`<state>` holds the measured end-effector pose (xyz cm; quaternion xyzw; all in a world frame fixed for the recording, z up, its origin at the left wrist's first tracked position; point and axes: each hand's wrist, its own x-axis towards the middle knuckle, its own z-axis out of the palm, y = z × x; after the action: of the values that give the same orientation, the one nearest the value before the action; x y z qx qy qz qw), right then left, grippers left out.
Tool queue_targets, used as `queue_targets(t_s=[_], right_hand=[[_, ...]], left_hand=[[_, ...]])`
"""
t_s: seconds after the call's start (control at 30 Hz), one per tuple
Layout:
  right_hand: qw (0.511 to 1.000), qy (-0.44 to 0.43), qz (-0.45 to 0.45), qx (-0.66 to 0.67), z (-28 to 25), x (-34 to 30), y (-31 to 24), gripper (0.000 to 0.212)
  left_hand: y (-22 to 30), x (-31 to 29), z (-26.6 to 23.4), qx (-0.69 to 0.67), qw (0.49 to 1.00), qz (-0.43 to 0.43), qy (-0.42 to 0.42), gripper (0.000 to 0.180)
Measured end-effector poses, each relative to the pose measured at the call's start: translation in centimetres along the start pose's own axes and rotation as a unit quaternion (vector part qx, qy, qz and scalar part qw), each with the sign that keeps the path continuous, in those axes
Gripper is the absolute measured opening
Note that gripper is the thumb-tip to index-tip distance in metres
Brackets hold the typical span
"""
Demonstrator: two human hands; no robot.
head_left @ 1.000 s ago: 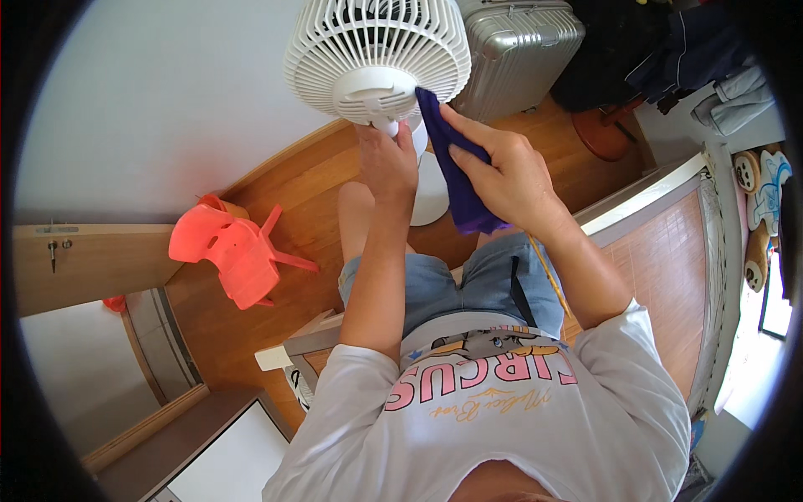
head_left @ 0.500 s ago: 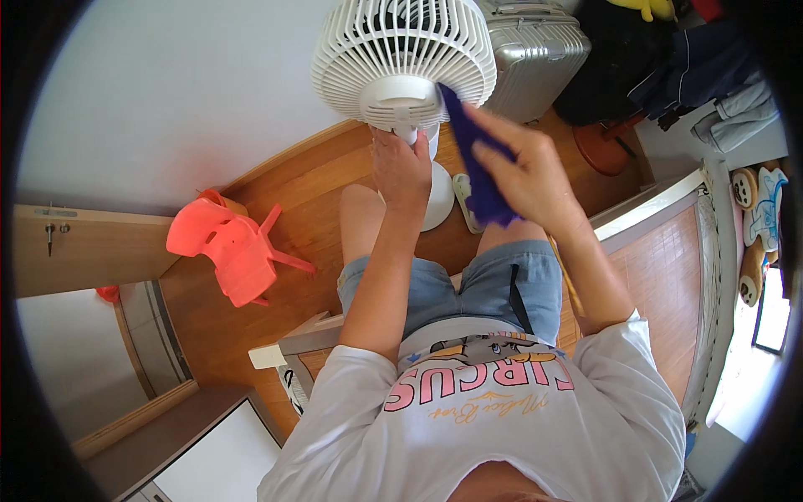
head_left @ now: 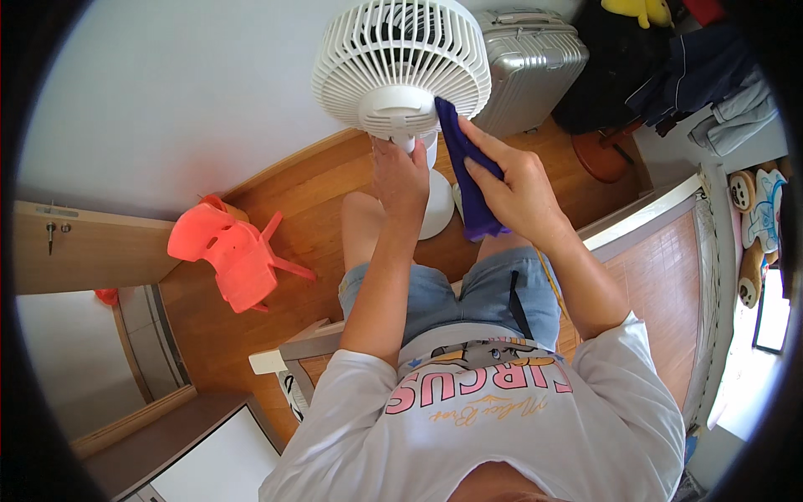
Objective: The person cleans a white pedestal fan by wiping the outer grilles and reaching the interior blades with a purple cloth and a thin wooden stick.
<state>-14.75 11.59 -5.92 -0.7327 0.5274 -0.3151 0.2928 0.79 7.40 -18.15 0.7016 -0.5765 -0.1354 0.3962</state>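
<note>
Brown wooden floor (head_left: 314, 186) behind; upper centre, closed left fingers (head_left: 419, 156) clasp the white caged fan (head_left: 395, 102), right fingers (head_left: 487, 144) pinch folded purple cloth (head_left: 468, 186); likely wiping, next wanting steady bracing.

Fan (head_left: 397, 102) & yellow toy (head_left: 638, 10) cut off up top, L hand (head_left: 400, 176) fingers partly hid.

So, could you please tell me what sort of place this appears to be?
Probably a bedroom in a home: there is what looks like a bed at the right, with clothes and a silver suitcase toward the top.
</note>
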Motion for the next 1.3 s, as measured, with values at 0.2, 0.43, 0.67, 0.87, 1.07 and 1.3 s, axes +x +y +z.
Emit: queue_targets(t_s=[0.2,0.43,0.67,0.87,1.07,1.3], right_hand=[[0.994,0.029,-0.041,0.096,-0.4,-0.1,-1.2,0.048],[0.998,0.032,-0.037,0.043,-0.7,-1.5,0.9,0.047],[0.97,0.036,0.075,0.226,-1.9,-2.8,5.8,0.047],[0.903,0.058,0.068,0.42,-3.7,-3.7,6.4,0.044],[0.866,0.08,0.148,0.471,-5.1,-5.1,7.8,0.044],[0.828,0.093,0.167,0.527,-4.8,-5.2,9.0,0.043]], left_hand=[[-0.7,-0.3,-0.2,0.0,0.999,0.044,0.016,0.063],[0.1,-0.5,-2.0,-0.047,0.999,0.023,0.0,0.052],[-4.5,2.8,-3.6,-0.158,0.981,0.05,-0.105,0.043],[-4.8,5.0,-5.9,-0.245,0.949,0.01,-0.199,0.037],[-3.3,6.5,-8.5,-0.161,0.941,-0.041,-0.296,0.032],[-5.6,5.3,-9.1,-0.232,0.943,-0.095,-0.221,0.051]])
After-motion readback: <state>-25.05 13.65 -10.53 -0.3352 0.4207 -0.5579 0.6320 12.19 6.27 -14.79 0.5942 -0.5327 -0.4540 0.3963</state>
